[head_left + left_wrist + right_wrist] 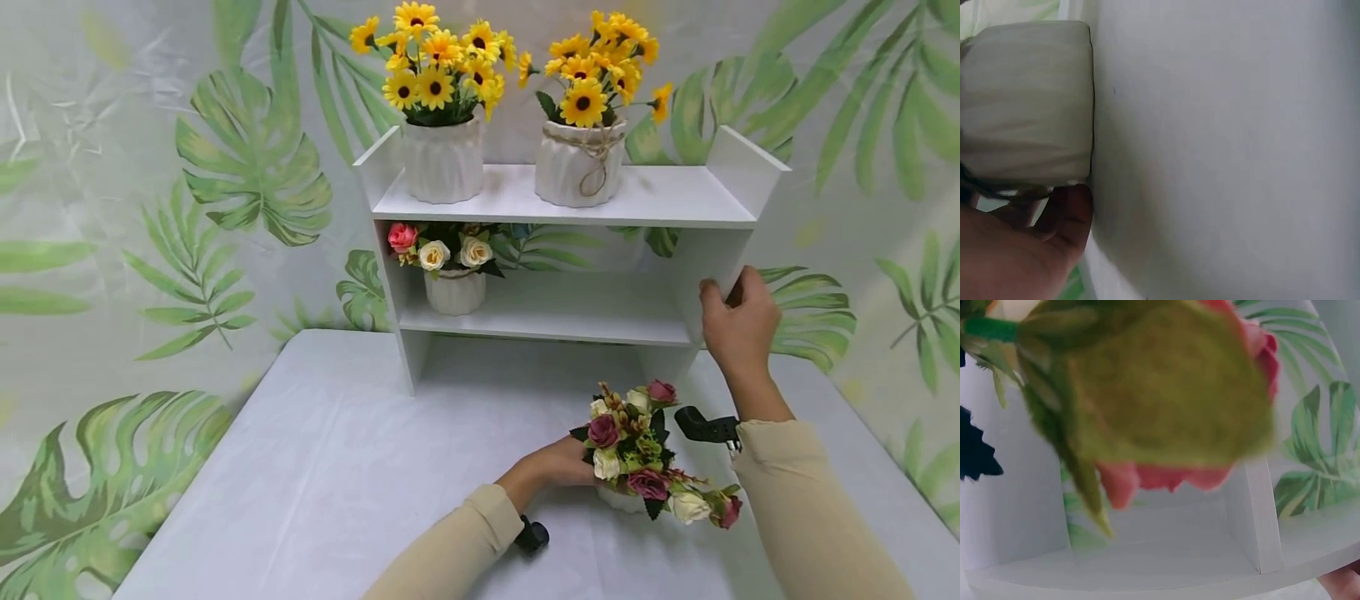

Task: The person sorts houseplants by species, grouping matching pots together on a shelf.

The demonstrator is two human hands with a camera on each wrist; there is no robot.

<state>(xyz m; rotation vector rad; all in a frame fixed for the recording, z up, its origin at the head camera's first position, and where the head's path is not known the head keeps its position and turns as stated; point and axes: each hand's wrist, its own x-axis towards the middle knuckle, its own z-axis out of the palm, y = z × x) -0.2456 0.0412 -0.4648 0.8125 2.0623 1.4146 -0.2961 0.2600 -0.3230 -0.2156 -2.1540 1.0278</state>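
A white pot of artificial roses, purple and cream, stands on the table in front of the shelf. My left hand grips this pot from its left, partly hidden under the blooms. Seen from the left wrist, the pale pot fills the upper left corner, and the fingers are at its side near the base. My right hand holds the right side panel of the white shelf, thumb toward the front edge. A pink rose blocks much of the right wrist view.
Two white pots with yellow daisies, a left one and a right one, stand on the top board. A smaller pot of pink and cream roses sits at the left of the middle board. Leaf-patterned cloth hangs behind the white table.
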